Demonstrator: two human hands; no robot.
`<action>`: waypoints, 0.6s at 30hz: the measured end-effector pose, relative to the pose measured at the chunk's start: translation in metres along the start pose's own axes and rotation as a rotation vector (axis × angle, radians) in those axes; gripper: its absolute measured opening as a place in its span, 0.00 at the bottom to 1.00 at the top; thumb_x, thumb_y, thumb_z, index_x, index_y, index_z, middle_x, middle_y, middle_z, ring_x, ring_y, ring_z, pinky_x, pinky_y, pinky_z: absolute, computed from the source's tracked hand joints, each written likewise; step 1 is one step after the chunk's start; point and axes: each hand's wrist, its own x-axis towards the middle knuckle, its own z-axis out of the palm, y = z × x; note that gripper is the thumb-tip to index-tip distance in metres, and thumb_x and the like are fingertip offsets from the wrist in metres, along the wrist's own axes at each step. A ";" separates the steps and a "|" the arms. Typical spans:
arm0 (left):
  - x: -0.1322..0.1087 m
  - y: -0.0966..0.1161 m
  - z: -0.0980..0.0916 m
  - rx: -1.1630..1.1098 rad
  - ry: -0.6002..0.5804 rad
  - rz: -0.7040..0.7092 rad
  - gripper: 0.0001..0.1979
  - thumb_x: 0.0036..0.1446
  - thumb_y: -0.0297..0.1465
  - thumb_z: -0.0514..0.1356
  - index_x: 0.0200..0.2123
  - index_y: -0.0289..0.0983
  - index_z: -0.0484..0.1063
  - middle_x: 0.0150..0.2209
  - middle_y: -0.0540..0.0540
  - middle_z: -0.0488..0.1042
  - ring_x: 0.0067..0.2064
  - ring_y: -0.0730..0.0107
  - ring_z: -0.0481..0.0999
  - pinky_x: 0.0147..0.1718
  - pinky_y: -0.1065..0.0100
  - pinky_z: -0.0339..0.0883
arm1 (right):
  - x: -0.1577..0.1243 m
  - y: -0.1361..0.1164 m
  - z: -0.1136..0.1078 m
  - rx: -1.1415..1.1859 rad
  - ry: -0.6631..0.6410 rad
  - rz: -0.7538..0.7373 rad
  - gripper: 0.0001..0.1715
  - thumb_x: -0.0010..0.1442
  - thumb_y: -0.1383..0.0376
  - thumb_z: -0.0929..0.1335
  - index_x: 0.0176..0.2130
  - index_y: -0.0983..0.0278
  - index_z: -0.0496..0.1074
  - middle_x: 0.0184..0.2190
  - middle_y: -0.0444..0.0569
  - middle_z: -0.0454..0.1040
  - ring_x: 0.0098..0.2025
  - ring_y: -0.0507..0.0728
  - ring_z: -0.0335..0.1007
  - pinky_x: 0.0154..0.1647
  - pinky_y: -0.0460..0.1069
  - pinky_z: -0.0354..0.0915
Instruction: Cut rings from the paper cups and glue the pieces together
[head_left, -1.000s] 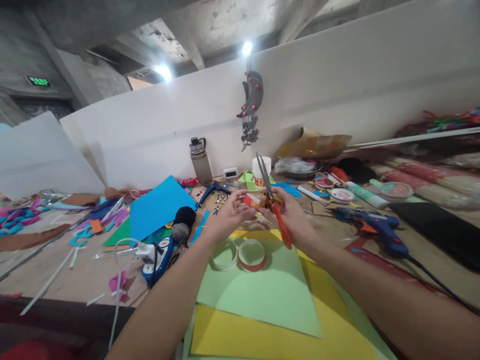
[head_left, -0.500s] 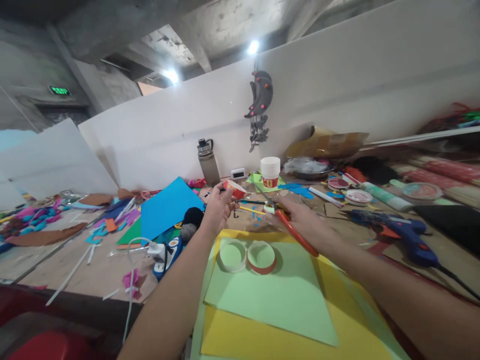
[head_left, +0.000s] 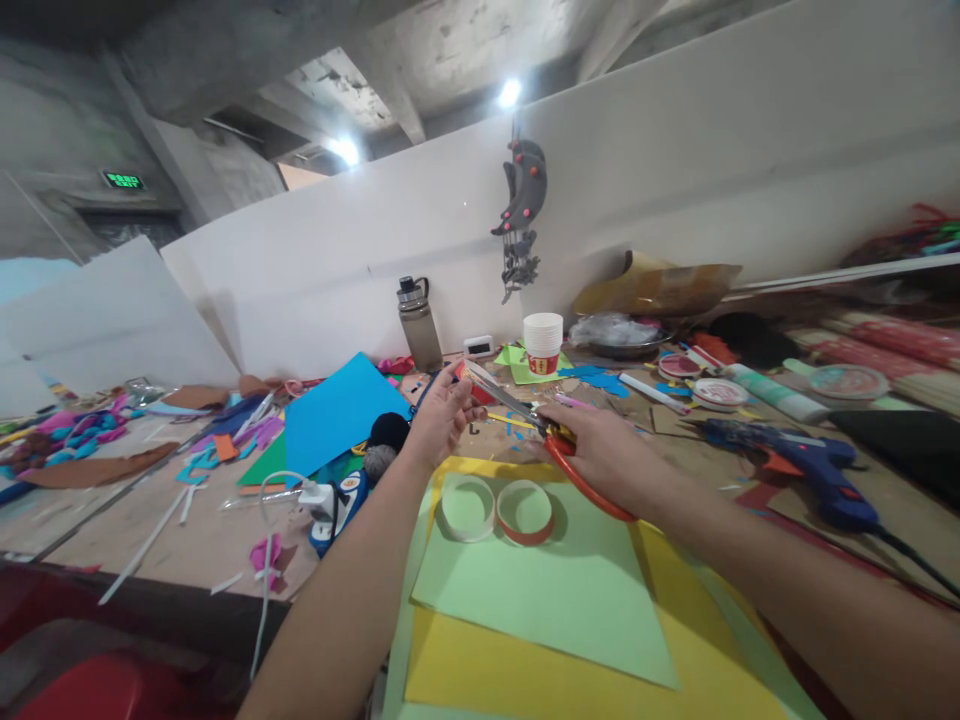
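Observation:
The fingers of my left hand (head_left: 441,420) pinch a red piece of a paper cup (head_left: 480,388), mostly hidden behind them and the blades. My right hand (head_left: 604,450) is closed around the orange-red handles of a pair of scissors (head_left: 564,462). Their blades point left and lie against the cup piece; whether they are cutting it is unclear. Below the hands, a white ring (head_left: 466,536) and a red-and-white ring (head_left: 531,537), cut from cups, rest side by side on light green paper (head_left: 540,610).
Yellow paper (head_left: 480,675) lies under the green sheet. Behind stand a grey bottle (head_left: 421,335) and a stack of white paper cups (head_left: 543,335). A blue glue gun (head_left: 810,475) lies at right. Blue card (head_left: 341,415) and a power strip (head_left: 341,505) are on the left.
The scissors' blades have come up to the red cup piece in my left hand. That piece has turned and shows less behind the blades. The rings stay put.

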 end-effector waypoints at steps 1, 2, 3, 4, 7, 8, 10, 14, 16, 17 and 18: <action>0.000 0.000 0.000 -0.003 0.002 -0.004 0.30 0.46 0.43 0.70 0.52 0.42 0.69 0.36 0.49 0.75 0.30 0.76 0.73 0.30 0.72 0.68 | 0.000 0.000 0.000 -0.019 0.001 0.008 0.17 0.61 0.58 0.65 0.48 0.61 0.74 0.41 0.55 0.80 0.41 0.64 0.75 0.39 0.53 0.66; 0.001 -0.001 0.000 -0.005 0.003 -0.004 0.30 0.46 0.44 0.70 0.51 0.42 0.69 0.36 0.48 0.76 0.30 0.76 0.73 0.30 0.72 0.68 | 0.000 -0.001 0.000 -0.034 0.001 0.017 0.17 0.61 0.59 0.65 0.48 0.61 0.74 0.40 0.55 0.80 0.41 0.64 0.75 0.39 0.53 0.66; 0.001 -0.001 -0.001 -0.007 0.002 -0.002 0.30 0.45 0.44 0.70 0.51 0.42 0.69 0.36 0.48 0.76 0.30 0.75 0.74 0.30 0.72 0.68 | 0.000 -0.001 0.000 -0.045 0.001 0.024 0.17 0.61 0.59 0.65 0.48 0.61 0.75 0.39 0.55 0.80 0.41 0.64 0.75 0.39 0.52 0.66; 0.001 -0.002 -0.001 -0.010 0.002 0.002 0.30 0.45 0.44 0.70 0.51 0.42 0.69 0.37 0.48 0.76 0.31 0.75 0.74 0.30 0.72 0.68 | 0.000 -0.002 -0.001 -0.051 -0.002 0.027 0.17 0.61 0.58 0.65 0.48 0.61 0.75 0.39 0.55 0.80 0.41 0.64 0.75 0.39 0.52 0.66; 0.002 -0.004 -0.003 -0.018 -0.001 0.017 0.30 0.46 0.43 0.70 0.52 0.42 0.69 0.41 0.46 0.77 0.34 0.72 0.77 0.32 0.72 0.69 | -0.001 -0.004 -0.003 -0.073 -0.027 0.039 0.18 0.62 0.56 0.64 0.46 0.61 0.75 0.38 0.56 0.80 0.40 0.63 0.75 0.37 0.51 0.65; 0.002 -0.004 -0.004 -0.020 0.001 0.018 0.31 0.45 0.43 0.70 0.52 0.42 0.69 0.42 0.46 0.77 0.35 0.72 0.77 0.32 0.72 0.70 | -0.001 -0.005 -0.004 -0.085 -0.042 0.044 0.18 0.62 0.56 0.64 0.46 0.61 0.75 0.38 0.55 0.80 0.39 0.63 0.75 0.36 0.51 0.65; 0.002 -0.004 -0.004 -0.023 0.013 0.014 0.31 0.45 0.42 0.71 0.52 0.42 0.69 0.42 0.46 0.77 0.35 0.71 0.78 0.32 0.72 0.70 | -0.001 -0.006 -0.005 -0.111 -0.060 0.060 0.17 0.62 0.57 0.63 0.46 0.61 0.75 0.37 0.55 0.80 0.38 0.63 0.75 0.35 0.51 0.64; 0.002 -0.004 -0.002 -0.035 0.026 0.018 0.30 0.44 0.41 0.71 0.51 0.41 0.69 0.39 0.47 0.77 0.33 0.73 0.77 0.31 0.73 0.70 | -0.001 -0.008 -0.005 -0.148 -0.073 0.085 0.19 0.62 0.60 0.63 0.49 0.62 0.74 0.39 0.56 0.80 0.39 0.63 0.76 0.34 0.51 0.63; 0.002 -0.004 -0.002 -0.039 0.014 0.020 0.30 0.45 0.41 0.71 0.51 0.42 0.69 0.39 0.48 0.78 0.32 0.74 0.77 0.31 0.73 0.70 | -0.001 -0.008 -0.004 -0.165 -0.077 0.095 0.19 0.62 0.60 0.63 0.49 0.62 0.74 0.38 0.56 0.80 0.38 0.63 0.76 0.32 0.50 0.62; 0.002 -0.004 -0.002 -0.040 0.011 0.019 0.30 0.45 0.41 0.71 0.51 0.42 0.69 0.38 0.48 0.78 0.32 0.75 0.77 0.31 0.73 0.70 | -0.002 -0.007 -0.004 -0.173 -0.073 0.099 0.19 0.62 0.60 0.63 0.49 0.61 0.74 0.38 0.56 0.80 0.38 0.63 0.76 0.31 0.50 0.62; 0.002 -0.004 -0.002 -0.043 0.013 0.016 0.30 0.44 0.41 0.71 0.51 0.42 0.68 0.38 0.48 0.78 0.32 0.74 0.77 0.31 0.73 0.70 | -0.002 -0.007 -0.003 -0.183 -0.067 0.100 0.19 0.62 0.59 0.64 0.49 0.61 0.75 0.37 0.55 0.81 0.37 0.63 0.76 0.30 0.50 0.61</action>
